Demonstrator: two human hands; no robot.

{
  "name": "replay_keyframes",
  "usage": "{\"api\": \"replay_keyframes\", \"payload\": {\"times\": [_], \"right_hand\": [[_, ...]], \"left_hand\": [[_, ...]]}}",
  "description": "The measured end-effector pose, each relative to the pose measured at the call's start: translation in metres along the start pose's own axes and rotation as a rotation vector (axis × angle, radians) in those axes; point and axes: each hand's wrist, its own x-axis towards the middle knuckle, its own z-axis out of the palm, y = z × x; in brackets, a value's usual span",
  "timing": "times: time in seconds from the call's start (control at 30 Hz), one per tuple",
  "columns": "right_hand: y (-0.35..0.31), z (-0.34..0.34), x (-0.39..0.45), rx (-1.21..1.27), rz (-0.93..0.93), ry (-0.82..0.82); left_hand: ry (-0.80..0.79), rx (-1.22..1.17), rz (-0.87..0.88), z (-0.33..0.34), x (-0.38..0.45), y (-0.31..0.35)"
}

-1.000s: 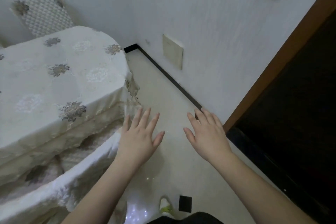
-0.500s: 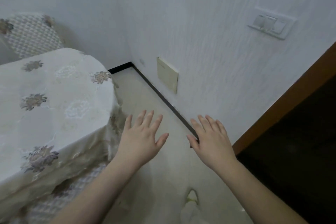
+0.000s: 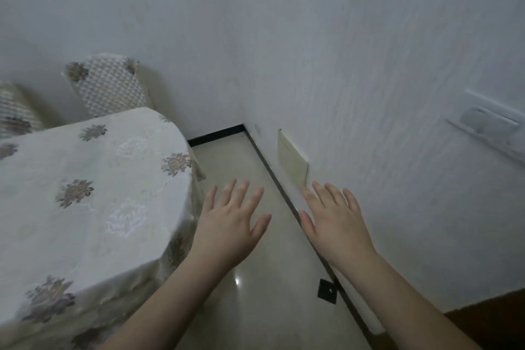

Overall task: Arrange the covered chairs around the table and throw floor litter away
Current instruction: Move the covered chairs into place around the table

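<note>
pale textured walls meet in a corner above a glossy cream floor (image 3: 227, 167) edged with black skirting. on the left stands the surface (image 3: 85, 193), draped in a white floral cloth, and two covered chairs show their backs behind it: one (image 3: 109, 85) near the corner, another (image 3: 14, 111) at the left edge. a small black square of litter (image 3: 327, 291) lies on the floor just beside the skirting, below the right forearm. the left hand (image 3: 230, 230) and the right hand (image 3: 338, 227) hover palm-down over the floor, each grip wide with fingers spread and holding nothing. a cream wall plate (image 3: 292, 160) sits low on the right wall, a switch panel (image 3: 491, 125) higher up.
</note>
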Motion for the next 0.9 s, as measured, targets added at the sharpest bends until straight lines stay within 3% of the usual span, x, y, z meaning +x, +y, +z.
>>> {"api": "replay_keyframes", "payload": {"times": [0.27,0.5,0.9], "right_hand": [[-0.031,0.019,0.133,0.008,-0.132,-0.007],[-0.074,0.037,0.261,-0.006,-0.211,-0.007],[-0.093,0.065,0.423,0.063,-0.268,-0.035]], "left_hand": [[0.035,0.029,-0.136,0.015,0.082,-0.068],[0.088,-0.021,-0.223,0.026,0.175,-0.166],[0.028,-0.034,-0.241,0.053,0.302,-0.253]]}}
